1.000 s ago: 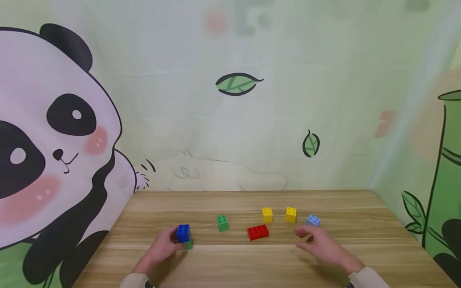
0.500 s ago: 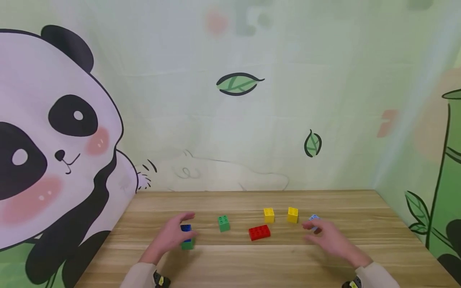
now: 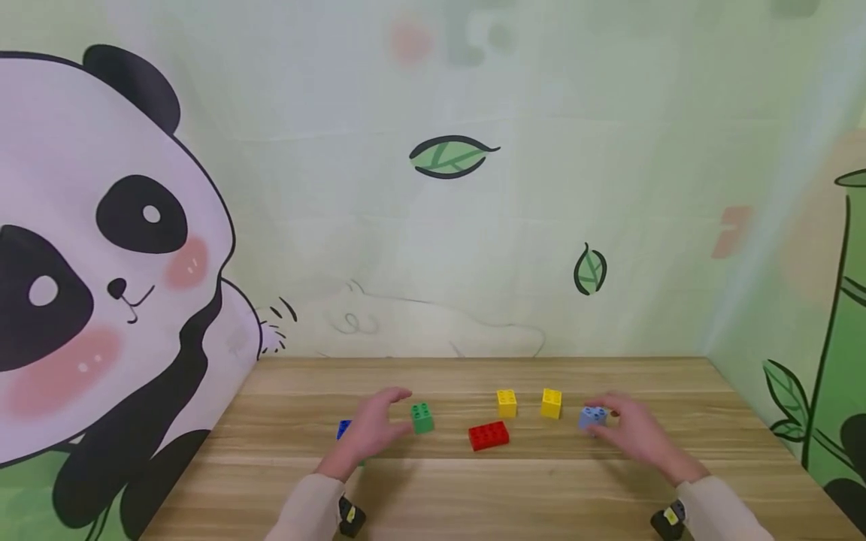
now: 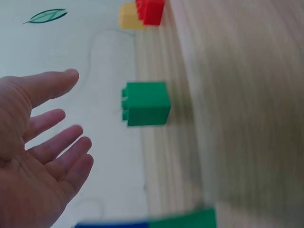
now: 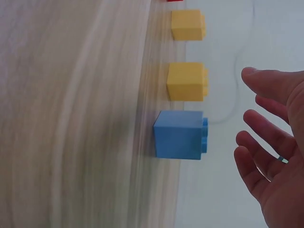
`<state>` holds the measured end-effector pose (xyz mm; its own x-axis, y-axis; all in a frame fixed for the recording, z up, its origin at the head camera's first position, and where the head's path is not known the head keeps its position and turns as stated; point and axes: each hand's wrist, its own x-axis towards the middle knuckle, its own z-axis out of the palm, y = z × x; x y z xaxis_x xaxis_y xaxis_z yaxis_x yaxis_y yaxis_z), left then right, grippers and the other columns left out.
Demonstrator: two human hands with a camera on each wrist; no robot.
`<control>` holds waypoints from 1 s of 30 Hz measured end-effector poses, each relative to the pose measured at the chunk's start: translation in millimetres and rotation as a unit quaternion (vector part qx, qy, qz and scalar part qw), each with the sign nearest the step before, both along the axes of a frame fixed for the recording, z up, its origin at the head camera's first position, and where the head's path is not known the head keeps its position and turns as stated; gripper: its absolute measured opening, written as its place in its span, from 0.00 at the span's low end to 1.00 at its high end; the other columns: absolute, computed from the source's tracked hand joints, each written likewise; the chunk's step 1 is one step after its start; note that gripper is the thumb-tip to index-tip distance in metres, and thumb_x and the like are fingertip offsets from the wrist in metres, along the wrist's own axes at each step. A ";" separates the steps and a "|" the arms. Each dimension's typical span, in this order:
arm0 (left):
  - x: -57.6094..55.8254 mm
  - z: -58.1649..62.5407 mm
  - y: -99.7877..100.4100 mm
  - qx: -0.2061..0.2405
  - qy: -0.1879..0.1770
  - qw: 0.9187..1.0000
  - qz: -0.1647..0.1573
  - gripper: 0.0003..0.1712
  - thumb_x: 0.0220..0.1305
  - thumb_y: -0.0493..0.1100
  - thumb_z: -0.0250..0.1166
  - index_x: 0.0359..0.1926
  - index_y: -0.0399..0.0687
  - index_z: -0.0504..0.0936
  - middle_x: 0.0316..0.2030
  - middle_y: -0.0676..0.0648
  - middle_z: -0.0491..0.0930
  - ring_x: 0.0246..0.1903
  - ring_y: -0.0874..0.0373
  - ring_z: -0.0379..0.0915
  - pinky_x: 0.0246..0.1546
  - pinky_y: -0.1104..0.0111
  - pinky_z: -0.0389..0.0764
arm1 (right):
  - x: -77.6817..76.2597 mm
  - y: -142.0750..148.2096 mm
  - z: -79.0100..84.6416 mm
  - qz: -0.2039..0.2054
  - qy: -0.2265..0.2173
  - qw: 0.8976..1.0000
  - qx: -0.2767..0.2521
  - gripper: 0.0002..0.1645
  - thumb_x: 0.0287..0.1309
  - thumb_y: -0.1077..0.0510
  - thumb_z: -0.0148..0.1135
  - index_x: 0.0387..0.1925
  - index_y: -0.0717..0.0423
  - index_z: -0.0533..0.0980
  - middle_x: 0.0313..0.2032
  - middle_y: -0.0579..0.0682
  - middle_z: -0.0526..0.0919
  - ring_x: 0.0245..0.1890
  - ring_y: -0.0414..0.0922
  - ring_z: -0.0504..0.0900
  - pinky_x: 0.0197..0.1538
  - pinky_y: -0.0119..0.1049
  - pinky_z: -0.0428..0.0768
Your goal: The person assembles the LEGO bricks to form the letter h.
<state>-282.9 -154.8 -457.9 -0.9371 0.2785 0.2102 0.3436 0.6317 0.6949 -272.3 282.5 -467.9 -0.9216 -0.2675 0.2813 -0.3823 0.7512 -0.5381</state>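
My left hand (image 3: 373,427) is spread just left of a green toy brick (image 3: 422,418), thumb and fingers apart, holding nothing. In the left wrist view, a gap shows between the fingers and that green brick (image 4: 147,103). Behind this hand, a dark blue brick (image 3: 343,427) sits on another green brick (image 4: 187,220), mostly hidden in the head view. My right hand (image 3: 636,430) hovers around a light blue brick (image 3: 592,419) with its fingers loosely parted. The right wrist view shows the light blue brick (image 5: 179,135) standing on the table, apart from the fingers.
Two yellow bricks, a left one (image 3: 506,403) and a right one (image 3: 551,403), stand between the hands. A longer red brick (image 3: 489,436) lies nearer on the wooden table (image 3: 514,496). A printed cloth wall (image 3: 446,248) rises behind the table.
My left hand has let go of the dark blue brick stacked on green and moved right to the separate green brick. My right hand has shifted right to the light blue brick.
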 end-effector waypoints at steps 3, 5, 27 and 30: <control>-5.1 -6.7 9.4 -0.008 0.001 1.000 -0.004 0.31 0.61 0.31 0.76 0.64 0.29 0.78 0.63 0.29 0.79 0.65 0.30 0.74 0.65 0.39 0.76 | -3.3 3.2 -2.3 0.001 0.000 1.000 0.007 0.22 0.60 0.64 0.77 0.54 0.69 0.82 0.53 0.67 0.84 0.52 0.63 0.84 0.53 0.61 0.85; -8.2 -10.9 13.4 -0.012 -0.002 1.000 -0.002 0.32 0.60 0.30 0.76 0.65 0.28 0.77 0.64 0.28 0.78 0.65 0.29 0.73 0.65 0.38 0.76 | -5.4 5.1 -4.2 0.005 0.002 1.000 0.009 0.23 0.59 0.64 0.77 0.54 0.70 0.82 0.54 0.68 0.84 0.52 0.64 0.84 0.53 0.61 0.85; -26.3 -37.7 26.6 -0.037 -0.071 0.996 0.041 0.36 0.66 0.33 0.74 0.73 0.35 0.71 0.68 0.29 0.74 0.66 0.32 0.72 0.68 0.38 0.73 | -23.8 10.9 -21.8 -0.006 -0.073 0.997 -0.008 0.32 0.62 0.66 0.74 0.65 0.73 0.75 0.58 0.72 0.80 0.52 0.62 0.83 0.51 0.57 0.87; -27.2 -39.8 27.1 -0.028 -0.072 0.996 0.045 0.35 0.67 0.33 0.73 0.72 0.34 0.72 0.65 0.29 0.76 0.63 0.34 0.75 0.65 0.41 0.77 | -26.0 11.0 -24.0 -0.007 -0.076 0.997 -0.005 0.31 0.63 0.66 0.74 0.64 0.73 0.75 0.58 0.73 0.80 0.50 0.61 0.84 0.50 0.55 0.87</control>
